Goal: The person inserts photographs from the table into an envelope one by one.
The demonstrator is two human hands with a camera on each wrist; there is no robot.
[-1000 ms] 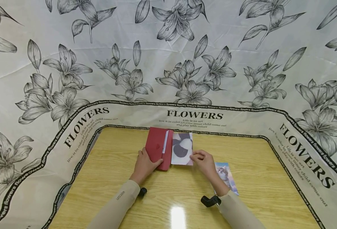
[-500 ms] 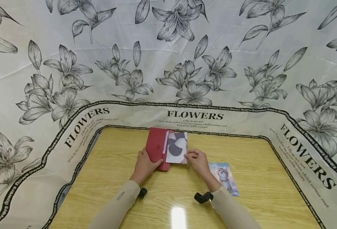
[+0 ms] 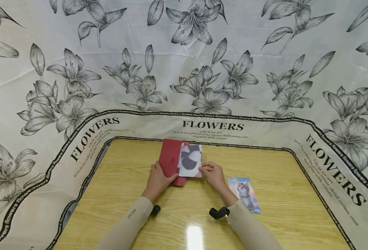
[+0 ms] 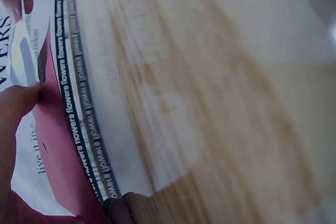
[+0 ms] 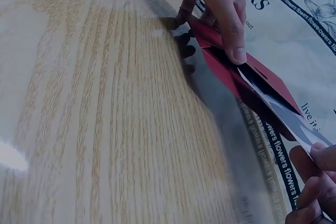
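Observation:
My left hand (image 3: 159, 178) grips a red envelope (image 3: 168, 156), thumb on its lower front and fingers round the left side. The envelope is held raised, its mouth facing right. My right hand (image 3: 214, 175) pinches the right edge of a card (image 3: 191, 161) with a grey-and-white pattern. The card's left edge overlaps the envelope's mouth. From the right wrist, the envelope (image 5: 226, 77) gapes apart and the card (image 5: 283, 111) reaches between its sides, close to the left thumb. The left wrist view catches the card (image 4: 23, 51) edge-on beyond that thumb.
A kitten picture card (image 3: 244, 194) lies on the wooden table (image 3: 124, 163), right of the right forearm. Floral fabric (image 3: 140, 83) rises behind and beside the table. Black wrist devices (image 3: 219, 213) sit at both cuffs.
My right hand has moved left with the patterned card, bringing it from beside the envelope to over its mouth. The left hand and envelope hold still. More of the kitten card shows.

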